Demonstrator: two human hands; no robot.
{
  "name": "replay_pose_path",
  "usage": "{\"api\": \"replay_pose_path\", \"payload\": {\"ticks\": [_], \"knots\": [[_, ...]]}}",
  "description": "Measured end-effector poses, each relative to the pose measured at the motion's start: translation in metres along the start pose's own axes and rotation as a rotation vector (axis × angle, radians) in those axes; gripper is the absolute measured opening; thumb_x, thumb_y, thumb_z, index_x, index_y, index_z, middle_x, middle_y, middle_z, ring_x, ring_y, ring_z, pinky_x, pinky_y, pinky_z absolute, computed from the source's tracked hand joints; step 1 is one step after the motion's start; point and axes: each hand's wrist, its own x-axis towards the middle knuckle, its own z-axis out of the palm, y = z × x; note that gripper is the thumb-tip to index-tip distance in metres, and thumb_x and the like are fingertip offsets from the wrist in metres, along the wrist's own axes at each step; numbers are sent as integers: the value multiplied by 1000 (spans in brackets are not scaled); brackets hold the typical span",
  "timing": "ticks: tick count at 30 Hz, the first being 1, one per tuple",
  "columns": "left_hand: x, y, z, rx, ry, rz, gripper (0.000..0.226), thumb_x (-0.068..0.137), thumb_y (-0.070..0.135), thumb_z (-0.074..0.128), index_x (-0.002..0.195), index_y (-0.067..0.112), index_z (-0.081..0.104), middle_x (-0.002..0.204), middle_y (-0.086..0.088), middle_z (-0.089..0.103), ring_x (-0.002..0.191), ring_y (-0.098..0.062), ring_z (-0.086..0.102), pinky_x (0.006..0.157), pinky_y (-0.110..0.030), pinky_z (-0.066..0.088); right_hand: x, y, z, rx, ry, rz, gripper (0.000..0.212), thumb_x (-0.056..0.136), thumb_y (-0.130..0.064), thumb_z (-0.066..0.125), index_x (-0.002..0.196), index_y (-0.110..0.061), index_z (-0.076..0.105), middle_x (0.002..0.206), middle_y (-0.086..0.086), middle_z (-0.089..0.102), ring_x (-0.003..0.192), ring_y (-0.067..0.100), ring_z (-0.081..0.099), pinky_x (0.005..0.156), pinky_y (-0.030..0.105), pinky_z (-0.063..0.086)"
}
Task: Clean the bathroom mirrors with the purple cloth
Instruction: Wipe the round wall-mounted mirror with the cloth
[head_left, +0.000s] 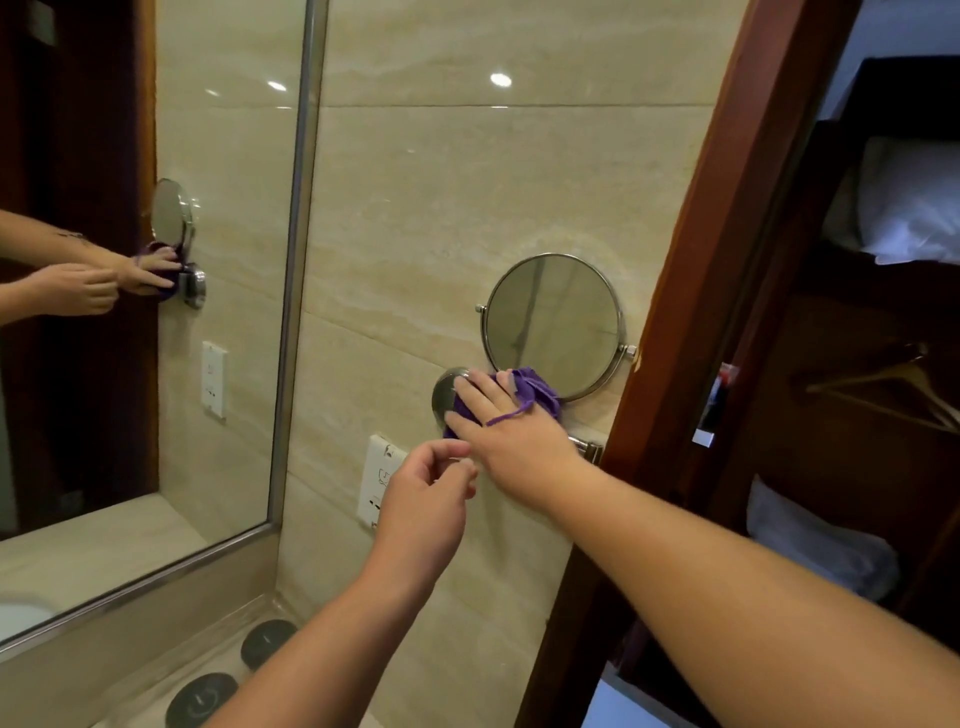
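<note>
Beige wall tiles (441, 208) right of centre carry the round mirror (553, 325), where the flat-fingered right grip (498, 415) presses the purple cloth (540, 389) onto the chrome mount (447, 387), the left grip (431, 483) loosely curled and empty below; the cloth's loose thread (511, 415) could snag the pivot (628, 352).

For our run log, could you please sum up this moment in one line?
right hand: presses purple cloth on metal mount below round mirror | left hand: loosely curled, empty, nearby

Right hand (498, 415) flat, fingers straight, arm stretched forward. Left hand (423, 493) raised just beneath it, fingers loosely curled, thumb near fingertips.
</note>
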Motion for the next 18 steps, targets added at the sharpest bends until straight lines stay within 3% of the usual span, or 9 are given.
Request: {"api": "replay_pose_path", "payload": {"ticks": [3, 6, 9, 12, 15, 18], "knots": [[-2, 3, 5, 1, -11, 0, 15, 92, 13, 61, 96, 25, 68, 86, 5, 70, 68, -4, 63, 65, -23, 45, -43, 22, -12, -34, -97, -104, 56, 91, -8, 57, 144, -23, 50, 165, 12, 20, 153, 35, 13, 122, 48, 5], [-3, 7, 9, 10, -29, 19, 15, 91, 14, 62, 96, 27, 68, 85, 6, 69, 68, -2, 63, 67, -24, 47, -68, 34, -31, -31, -148, -146, 54, 86, -8, 65, 136, -26, 58, 163, 6, 29, 152, 34, 20, 120, 55, 24], [-3, 8, 7, 6, -31, 25, 16, 92, 13, 61, 95, 27, 68, 86, 5, 69, 72, -4, 63, 69, -25, 47, -68, 53, -56, -128, -81, -197, 46, 83, -8, 69, 127, -23, 67, 156, 11, 43, 146, 40, 32, 117, 60, 28], [-3, 7, 2, 11, -27, 16, 16, 93, 14, 61, 97, 28, 68, 87, 4, 70, 76, -7, 64, 71, -26, 48, -48, 79, -81, -256, 44, -194, 42, 87, -12, 65, 127, -24, 68, 157, 11, 41, 146, 40, 33, 118, 62, 22], [-3, 5, 0, 19, -20, 6, 17, 93, 15, 60, 98, 29, 68, 89, 4, 71, 79, -6, 66, 72, -26, 49, -12, 102, -103, -272, 201, 19, 43, 82, -17, 70, 125, -19, 68, 155, 18, 42, 143, 45, 36, 114, 65, 19], [-3, 5, 5, 24, -20, -2, 16, 93, 15, 60, 99, 28, 68, 91, 3, 70, 82, -8, 66, 75, -27, 51, 9, 97, -109, -204, 244, 328, 51, 90, -26, 61, 141, -20, 55, 163, 14, 27, 151, 41, 18, 118, 59, 11]]}}
